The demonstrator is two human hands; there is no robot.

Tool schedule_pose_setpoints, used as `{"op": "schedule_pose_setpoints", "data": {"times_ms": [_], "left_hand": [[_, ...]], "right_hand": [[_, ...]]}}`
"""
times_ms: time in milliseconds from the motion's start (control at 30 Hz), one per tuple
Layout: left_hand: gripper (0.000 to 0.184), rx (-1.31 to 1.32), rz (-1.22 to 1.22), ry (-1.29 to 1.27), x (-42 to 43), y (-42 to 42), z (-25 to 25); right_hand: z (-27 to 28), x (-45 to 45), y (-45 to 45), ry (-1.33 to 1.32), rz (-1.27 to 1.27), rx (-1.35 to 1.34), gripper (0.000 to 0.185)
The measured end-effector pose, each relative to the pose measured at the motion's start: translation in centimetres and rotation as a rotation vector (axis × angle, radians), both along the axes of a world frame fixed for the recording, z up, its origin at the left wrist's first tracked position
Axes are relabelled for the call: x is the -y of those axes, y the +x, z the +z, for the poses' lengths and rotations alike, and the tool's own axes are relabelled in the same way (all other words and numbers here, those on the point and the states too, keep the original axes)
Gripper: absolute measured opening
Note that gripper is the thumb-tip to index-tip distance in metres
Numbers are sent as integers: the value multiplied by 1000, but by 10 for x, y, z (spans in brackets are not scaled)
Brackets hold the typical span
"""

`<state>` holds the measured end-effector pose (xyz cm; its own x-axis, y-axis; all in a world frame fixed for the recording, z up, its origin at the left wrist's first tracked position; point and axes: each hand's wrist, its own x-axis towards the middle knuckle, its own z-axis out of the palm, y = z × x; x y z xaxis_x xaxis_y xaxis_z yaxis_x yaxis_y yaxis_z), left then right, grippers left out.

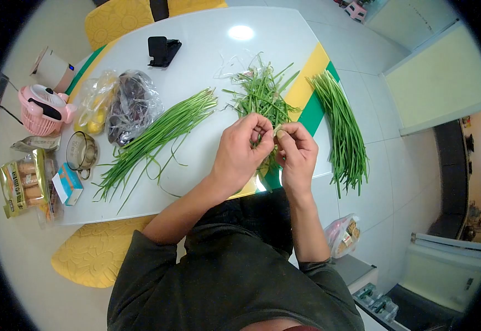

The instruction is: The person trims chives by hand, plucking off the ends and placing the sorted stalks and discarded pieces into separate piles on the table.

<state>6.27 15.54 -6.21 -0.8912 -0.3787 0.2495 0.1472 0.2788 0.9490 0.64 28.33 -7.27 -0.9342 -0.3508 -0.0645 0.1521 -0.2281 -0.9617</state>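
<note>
My left hand [239, 148] and my right hand [297, 155] meet over the near edge of the table, fingers pinched on a garlic chive [277, 130] whose pale end shows between them. Just beyond the fingertips lies a loose, tangled heap of chive trimmings [262, 99] on a clear plastic bag. Left of my hands, a bunch of garlic chives [157, 132] is spread slantwise, a few blades straying from it. Another, neater bunch [340, 132] rests along the table's right edge, with its leaf tips hanging past it.
A black phone stand [163, 52] stands at the back. Bagged produce [133, 107], a pink fan [44, 110], a glass mug [82, 151], a blue-white box [67, 185] and snack packets [28, 182] crowd the left side. Yellow-covered chairs [99, 254] flank the table.
</note>
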Motion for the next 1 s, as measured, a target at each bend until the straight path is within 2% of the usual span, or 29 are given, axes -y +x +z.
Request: {"op": "schedule_pose_setpoints", "data": {"times_ms": [67,167,300,367,567,667,767,867,1000], "left_hand": [[12,-4,-7,14,1,-1,-3],[15,-31,2,13,2,-2,-4],[17,-53,8,-157,9,-1,2],[14,-40,22,-117,6,0,3],[13,-41,18,-181,2,1,7],[13,-23,-2,-151,2,1,5],[14,3,-23,-86,2,1,5],[14,11,-29,-18,2,0,4],[14,-20,-9,-24,6,-4,-7]], "right_hand": [[-2,0,0,-25,11,34,7],[-10,2,-4,72,-44,-232,7],[-4,1,-3,168,-53,-408,5],[-7,0,-5,193,-58,-505,3],[3,2,0,286,-90,-626,3],[-2,3,0,240,-100,-660,4],[-8,3,1,147,-74,-537,3],[-8,2,4,70,-45,-304,3],[-10,2,6,-3,-36,-194,5]]}}
